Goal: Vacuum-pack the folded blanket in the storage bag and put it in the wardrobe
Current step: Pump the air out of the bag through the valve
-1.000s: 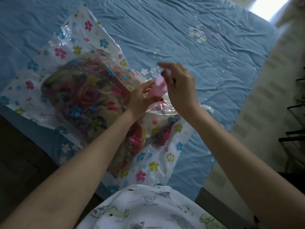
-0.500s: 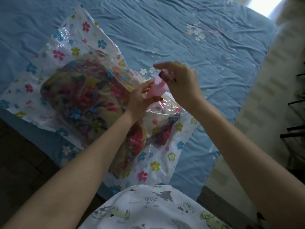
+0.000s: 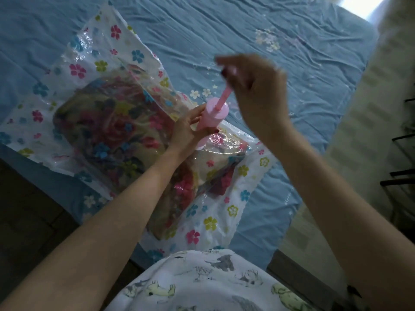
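My left hand (image 3: pixel 187 131) grips the pink hand pump (image 3: pixel 213 118) round its cylinder, base down on the storage bag (image 3: pixel 224 212) just below the grip. My right hand (image 3: pixel 256 90), blurred, pinches the handle of the plunger rod (image 3: pixel 224 97), which is drawn up out of the cylinder top. The folded blanket (image 3: pixel 112 135) sits inside the bag, left of and under my left wrist, on the blue bedsheet (image 3: pixel 247 37).

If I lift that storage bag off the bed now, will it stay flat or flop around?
Probably floppy: the storage bag has thin, wrinkled plastic borders lying loose around the folded blanket. The glossy film looks slippery to grip. Weight likely sits in the blanket, so the edges would sag. The pink pump still stands on it.
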